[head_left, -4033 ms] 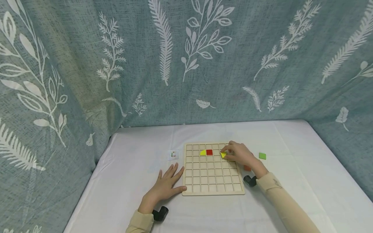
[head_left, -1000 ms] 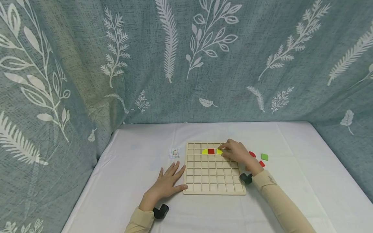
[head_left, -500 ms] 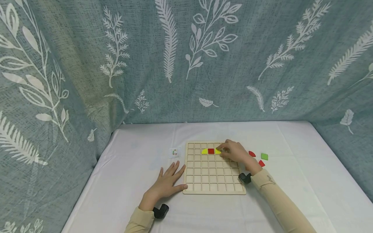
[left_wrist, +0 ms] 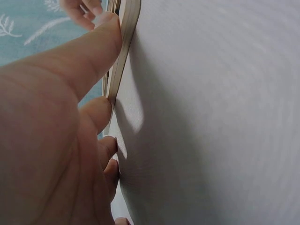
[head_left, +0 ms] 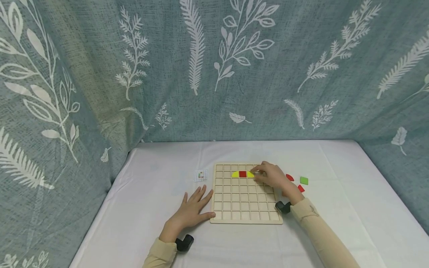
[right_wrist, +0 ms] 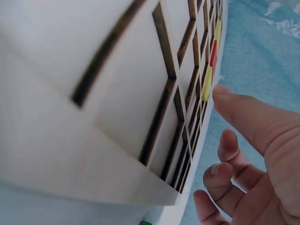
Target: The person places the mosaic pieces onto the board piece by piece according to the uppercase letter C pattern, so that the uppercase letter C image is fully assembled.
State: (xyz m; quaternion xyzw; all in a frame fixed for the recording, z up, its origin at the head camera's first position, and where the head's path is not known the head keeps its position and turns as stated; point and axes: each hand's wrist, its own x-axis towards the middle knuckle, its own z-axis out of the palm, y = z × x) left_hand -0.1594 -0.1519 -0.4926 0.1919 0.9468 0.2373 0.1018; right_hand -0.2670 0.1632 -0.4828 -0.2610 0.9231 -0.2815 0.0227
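Observation:
A wooden grid board (head_left: 246, 204) lies on the white-covered table. In one of its upper rows sit a yellow rounded tile (head_left: 235, 174), a red square tile (head_left: 242, 174) and a second yellow tile (head_left: 250, 174), side by side. My right hand (head_left: 272, 175) hovers over the board's upper right, fingertips at the second yellow tile. In the right wrist view that yellow tile (right_wrist: 206, 84) lies in its cell, with the nearest fingertip beside it and the other fingers loosely bent. My left hand (head_left: 190, 211) is spread, its thumb and fingertip touching the board's left edge.
A small printed pattern card (head_left: 201, 175) lies left of the board. To the right are a green square tile (head_left: 304, 180), a red rounded tile (head_left: 289, 177) and another red tile (head_left: 301, 188). An orange piece is mostly hidden by the right wrist. A patterned curtain (head_left: 207, 74) hangs behind.
The right hand has moved slightly left over the board, bringing the second yellow tile from farther right to beside the red square; its fingers have since loosened. The left hand stays at the board's edge.

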